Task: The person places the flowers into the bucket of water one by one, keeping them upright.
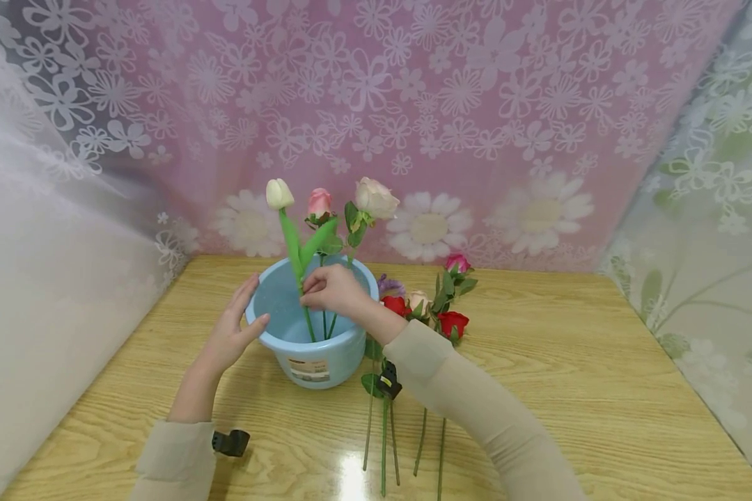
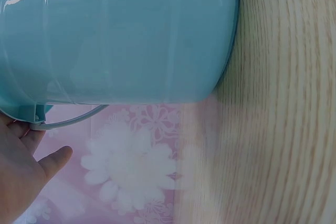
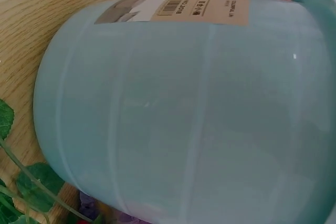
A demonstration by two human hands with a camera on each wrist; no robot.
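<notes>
A light-blue plastic bucket (image 1: 318,365) with a paper label stands on the table, its wall filling much of both wrist views. My right hand (image 1: 337,289) reaches over the bucket and pinches the stem of a white tulip (image 1: 280,194), whose lower end is inside. Also standing in the bucket are a pink rose (image 1: 319,202) and a pale cream-pink rose (image 1: 376,199). My left hand (image 1: 227,334) rests against the bucket's left rim, fingers spread and mostly straight, thumb near the front. The left wrist view shows this hand (image 2: 23,169) beside the bucket's handle (image 2: 73,122).
Right of the bucket lie several artificial flowers: red roses (image 1: 453,324), a magenta rose (image 1: 458,263), a cream flower (image 1: 418,302) and a purple one (image 1: 390,286). Their stems point toward the front of the wooden table (image 1: 570,390). A pink flowered curtain (image 1: 413,104) hangs behind.
</notes>
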